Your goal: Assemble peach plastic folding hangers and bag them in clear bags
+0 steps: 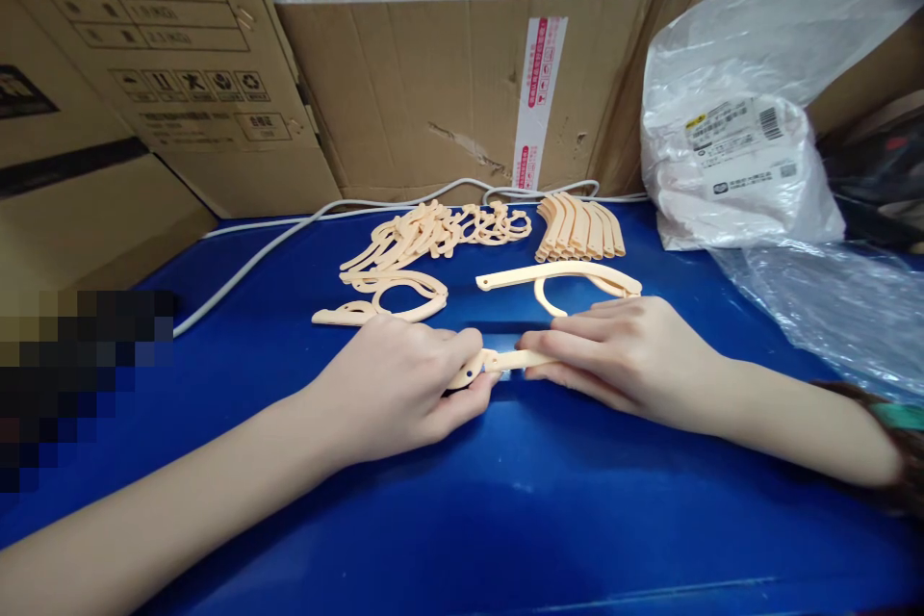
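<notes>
My left hand (411, 380) pinches a beige plastic folding-hanger piece (464, 375) with small round holes at its end. In my right hand (625, 356) is a hanger arm (521, 360), a slim beige strip. The two parts meet end to end between my hands; whether they are joined I cannot tell. My fingers cover most of both. Just beyond my left hand lies a folded beige hanger (415, 313) with a curved hook. Past my right hand rest a long hanger arm (549, 274) and a curved hook (550, 298).
Farther back lie a loose heap of beige hanger parts (415, 236), several hooks (498, 226) and a neat row of curved arms (581, 226). A white cable (289, 229) runs behind them. Cardboard boxes (433, 67) border the blue table (505, 520). A plastic bag (743, 173) stands right.
</notes>
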A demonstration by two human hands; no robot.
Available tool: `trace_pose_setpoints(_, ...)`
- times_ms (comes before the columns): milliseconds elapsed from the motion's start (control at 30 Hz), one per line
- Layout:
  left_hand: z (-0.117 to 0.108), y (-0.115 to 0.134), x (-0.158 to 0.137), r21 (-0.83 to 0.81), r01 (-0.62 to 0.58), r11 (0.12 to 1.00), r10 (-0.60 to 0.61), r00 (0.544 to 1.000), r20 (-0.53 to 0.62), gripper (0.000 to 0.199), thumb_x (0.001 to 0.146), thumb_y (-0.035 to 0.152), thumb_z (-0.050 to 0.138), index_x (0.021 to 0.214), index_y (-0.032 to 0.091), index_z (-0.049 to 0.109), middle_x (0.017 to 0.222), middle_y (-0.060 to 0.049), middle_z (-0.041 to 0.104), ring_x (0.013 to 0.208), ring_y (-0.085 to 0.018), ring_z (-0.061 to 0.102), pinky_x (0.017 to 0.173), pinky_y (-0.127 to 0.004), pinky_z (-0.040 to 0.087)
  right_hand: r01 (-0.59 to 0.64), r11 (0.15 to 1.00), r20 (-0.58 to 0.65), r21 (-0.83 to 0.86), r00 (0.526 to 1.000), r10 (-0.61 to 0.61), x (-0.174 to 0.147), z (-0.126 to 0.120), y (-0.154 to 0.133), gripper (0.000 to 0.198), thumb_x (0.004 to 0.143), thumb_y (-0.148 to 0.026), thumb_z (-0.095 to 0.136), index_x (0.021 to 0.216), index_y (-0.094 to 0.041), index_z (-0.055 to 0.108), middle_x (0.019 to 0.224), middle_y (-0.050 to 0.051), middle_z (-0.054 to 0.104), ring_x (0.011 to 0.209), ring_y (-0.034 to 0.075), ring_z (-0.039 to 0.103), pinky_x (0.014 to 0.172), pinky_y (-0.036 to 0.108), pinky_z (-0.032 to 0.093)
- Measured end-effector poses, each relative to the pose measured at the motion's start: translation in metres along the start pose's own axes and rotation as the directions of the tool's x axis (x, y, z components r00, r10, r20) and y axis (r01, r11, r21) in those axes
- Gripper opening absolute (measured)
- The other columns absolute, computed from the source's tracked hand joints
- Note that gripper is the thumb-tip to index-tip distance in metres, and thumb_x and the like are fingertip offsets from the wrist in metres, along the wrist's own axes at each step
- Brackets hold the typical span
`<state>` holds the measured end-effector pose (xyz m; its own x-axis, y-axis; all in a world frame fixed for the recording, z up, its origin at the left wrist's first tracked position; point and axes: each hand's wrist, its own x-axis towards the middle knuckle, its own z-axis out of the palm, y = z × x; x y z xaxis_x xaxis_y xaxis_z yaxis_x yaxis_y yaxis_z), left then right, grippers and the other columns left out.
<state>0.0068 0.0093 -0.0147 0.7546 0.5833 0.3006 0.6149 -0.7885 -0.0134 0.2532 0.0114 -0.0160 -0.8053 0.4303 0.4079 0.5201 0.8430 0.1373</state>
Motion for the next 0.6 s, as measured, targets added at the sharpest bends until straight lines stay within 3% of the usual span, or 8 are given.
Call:
trace_pose_setpoints(133, 0.005, 0.0, -0.001, -0.011, -0.018, 1.0, 0.018, 1.0, -0.02, 0.028, 0.092, 0.028, 0.046, 0.066, 0.02, 0.043, 0.048, 0.005, 0.05, 0.04, -0.012, 0.046, 0.047, -0.027, 0.016, 0.005, 1.0, 0.009, -0.005, 1.0, -0.005, 0.0, -0.001, 0.001, 0.031, 0.104, -0.032, 0.04, 0.104, -0.019, 0.068, 0.081, 0.001, 0.075, 0.064, 0.013, 0.068, 0.059, 0.025, 0.045)
trace_pose_setpoints(367, -0.003, 0.002, 0.004, 0.133, -0.074, 0.988, 0.085, 0.993, -0.082, 0.028, 0.094, 0.024, 0.044, 0.066, 0.02, 0.048, 0.05, 0.004, 0.05, 0.042, -0.013, 0.051, 0.045, -0.028, 0.02, -0.057, 0.991, 0.046, 0.12, 0.998, 0.051, -0.001, 0.0, 0.004, 0.029, 0.103, -0.034, 0.042, 0.104, -0.021, 0.067, 0.087, 0.001, 0.076, 0.066, 0.013, 0.07, 0.059, 0.024, 0.044)
trace_pose_setpoints(600, -0.004, 0.003, 0.004, 0.222, -0.106, 0.969, 0.127, 0.988, -0.085, 0.027, 0.096, 0.028, 0.047, 0.07, 0.019, 0.052, 0.055, 0.004, 0.053, 0.047, -0.015, 0.054, 0.045, -0.029, 0.025, -0.089, 0.992, 0.145, 0.084, 0.987, 0.076, 0.0, 0.006, 0.005, 0.036, 0.103, -0.038, 0.038, 0.105, -0.018, 0.068, 0.084, 0.005, 0.076, 0.064, 0.016, 0.07, 0.058, 0.027, 0.044)
